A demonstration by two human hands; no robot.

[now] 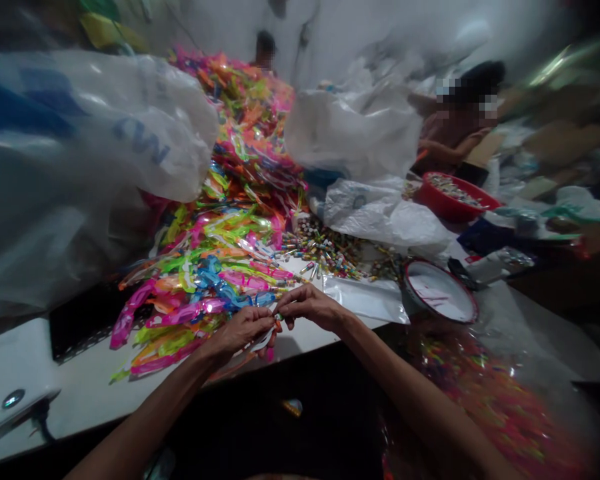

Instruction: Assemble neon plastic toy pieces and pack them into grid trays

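A white strip is held at the table's near edge, in front of the pile (multicol., shiny plastic). It's pinched by the L hand; the R hand is brought to its far end, fingertips bunched, but whether it's gripped there too can't be told. Small tubes are heaped behind the R hand; a clear packet is laid nearby, w/ a bowl placed further R. Beyond, a red basin is filled w/ small pcs.
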